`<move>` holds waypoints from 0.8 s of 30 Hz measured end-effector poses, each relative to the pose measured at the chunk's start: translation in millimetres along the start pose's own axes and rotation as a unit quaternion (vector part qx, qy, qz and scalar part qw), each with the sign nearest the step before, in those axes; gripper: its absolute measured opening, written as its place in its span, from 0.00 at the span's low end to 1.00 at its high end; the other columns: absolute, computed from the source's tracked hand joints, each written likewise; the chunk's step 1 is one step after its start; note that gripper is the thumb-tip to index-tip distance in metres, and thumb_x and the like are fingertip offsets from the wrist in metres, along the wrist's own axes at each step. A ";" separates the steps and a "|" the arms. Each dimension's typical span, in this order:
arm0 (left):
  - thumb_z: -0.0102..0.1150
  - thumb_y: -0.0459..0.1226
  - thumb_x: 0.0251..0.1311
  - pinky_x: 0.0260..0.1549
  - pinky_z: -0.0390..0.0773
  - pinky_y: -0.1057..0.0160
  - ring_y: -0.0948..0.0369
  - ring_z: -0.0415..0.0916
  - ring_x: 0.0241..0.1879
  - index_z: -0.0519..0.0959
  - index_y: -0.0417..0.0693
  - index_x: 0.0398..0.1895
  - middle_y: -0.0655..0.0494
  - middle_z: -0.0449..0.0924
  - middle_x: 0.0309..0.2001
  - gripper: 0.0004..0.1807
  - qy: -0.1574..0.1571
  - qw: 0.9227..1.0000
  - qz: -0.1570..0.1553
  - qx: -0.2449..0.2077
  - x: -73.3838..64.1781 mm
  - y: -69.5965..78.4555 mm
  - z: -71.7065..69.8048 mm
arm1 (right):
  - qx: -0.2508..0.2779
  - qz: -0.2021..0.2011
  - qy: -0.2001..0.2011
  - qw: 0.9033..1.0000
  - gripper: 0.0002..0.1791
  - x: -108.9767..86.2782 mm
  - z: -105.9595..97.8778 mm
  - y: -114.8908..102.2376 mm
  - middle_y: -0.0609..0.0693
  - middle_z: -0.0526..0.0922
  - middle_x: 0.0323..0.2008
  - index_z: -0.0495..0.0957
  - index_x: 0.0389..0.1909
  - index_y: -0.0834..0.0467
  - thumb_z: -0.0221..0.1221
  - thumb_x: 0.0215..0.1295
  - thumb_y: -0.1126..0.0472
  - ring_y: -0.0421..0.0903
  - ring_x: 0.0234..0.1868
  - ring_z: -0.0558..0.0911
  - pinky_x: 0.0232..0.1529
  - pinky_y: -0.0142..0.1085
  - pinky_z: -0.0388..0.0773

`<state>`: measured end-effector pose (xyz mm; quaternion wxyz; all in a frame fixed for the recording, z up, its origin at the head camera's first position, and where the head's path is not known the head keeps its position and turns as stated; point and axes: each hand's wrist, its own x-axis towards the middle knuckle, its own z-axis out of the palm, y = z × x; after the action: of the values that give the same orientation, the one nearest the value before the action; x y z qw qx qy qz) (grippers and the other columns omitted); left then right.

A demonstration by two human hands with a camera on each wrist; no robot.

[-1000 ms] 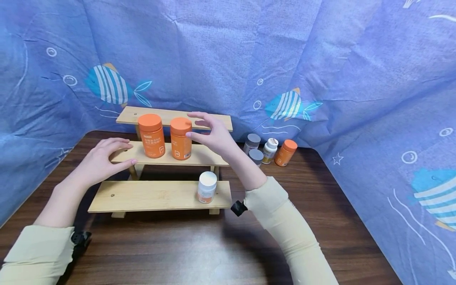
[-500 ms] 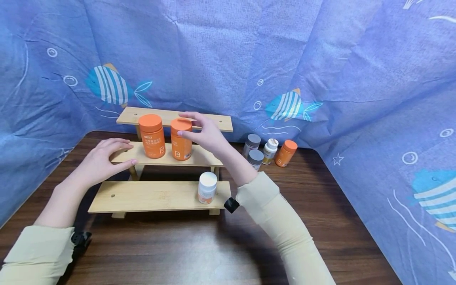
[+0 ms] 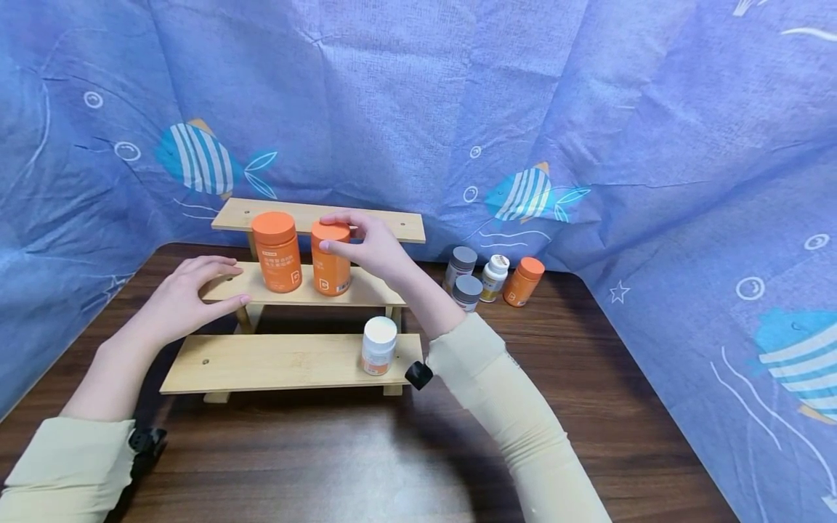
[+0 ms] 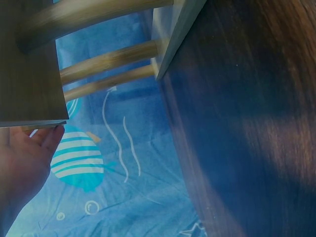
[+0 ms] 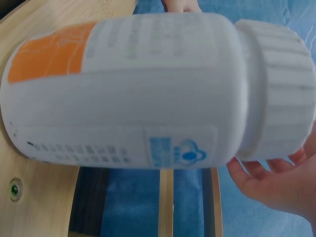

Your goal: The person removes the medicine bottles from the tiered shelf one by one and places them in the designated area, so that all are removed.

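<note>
Bracing the left end of the middle shelf (image 3: pixel 366 292), it appears, is your left hand's (image 3: pixel 178 298) job: fingers and thumb curve around that end, thumb by the front edge. Just right of it, a larger orange jar (image 3: pixel 277 256) stands upright on the same shelf, touched by neither hand. Next along, near that jar but apart from it, is your working piece — the smaller orange jar (image 3: pixel 331 267), upright on the middle shelf, base seemingly down on the wood. Your right hand (image 3: pixel 375 249) grasps it by the top, thumb in front, forefinger over the far side. Step in hand, as judged: settling this jar into its spot in the row. Your next move would call for checking that the base sits flat, then loosening the fingers and lifting them clear without a nudge — the larger jar is close. Lower and further right, a white bottle (image 3: pixel 378 349) stands on the bottom shelf (image 3: pixel 281 359). Far right, on the table (image 3: pixel 314 457): two grey-lidded bottles (image 3: pixel 461 263), a white-capped bottle (image 3: pixel 494 280) and another orange jar (image 3: pixel 522 283), all upright.
</note>
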<state>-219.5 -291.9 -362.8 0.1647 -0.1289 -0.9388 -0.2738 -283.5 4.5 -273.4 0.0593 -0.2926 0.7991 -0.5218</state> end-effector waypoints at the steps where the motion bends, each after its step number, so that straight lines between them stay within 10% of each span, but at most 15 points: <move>1: 0.69 0.52 0.49 0.56 0.57 0.33 0.39 0.58 0.62 0.76 0.42 0.52 0.40 0.68 0.60 0.31 0.000 1.000 0.000 0.000 -0.1 0.1 -0.1 | 0.000 0.002 0.000 1.000 0.23 -0.1 0.1 -0.2 0.43 0.77 0.51 0.76 0.55 0.50 0.65 0.58 0.53 0.41 0.46 0.75 0.44 0.29 0.76; 24: 0.68 0.53 0.50 0.56 0.56 0.32 0.38 0.57 0.63 0.76 0.42 0.53 0.40 0.67 0.61 0.32 -0.011 1.000 -0.009 0.005 -0.7 1.3 -1.4 | 0.011 0.024 0.008 1.000 0.22 -3.2 -4.1 -4.2 0.44 0.79 0.49 0.77 0.54 0.50 0.66 0.58 0.53 0.40 0.48 0.76 0.47 0.29 0.76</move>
<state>-218.1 -291.7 -361.3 0.1522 -0.1226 -0.9430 -0.2695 -280.8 8.3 -268.6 0.0685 -0.2681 0.8008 -0.5312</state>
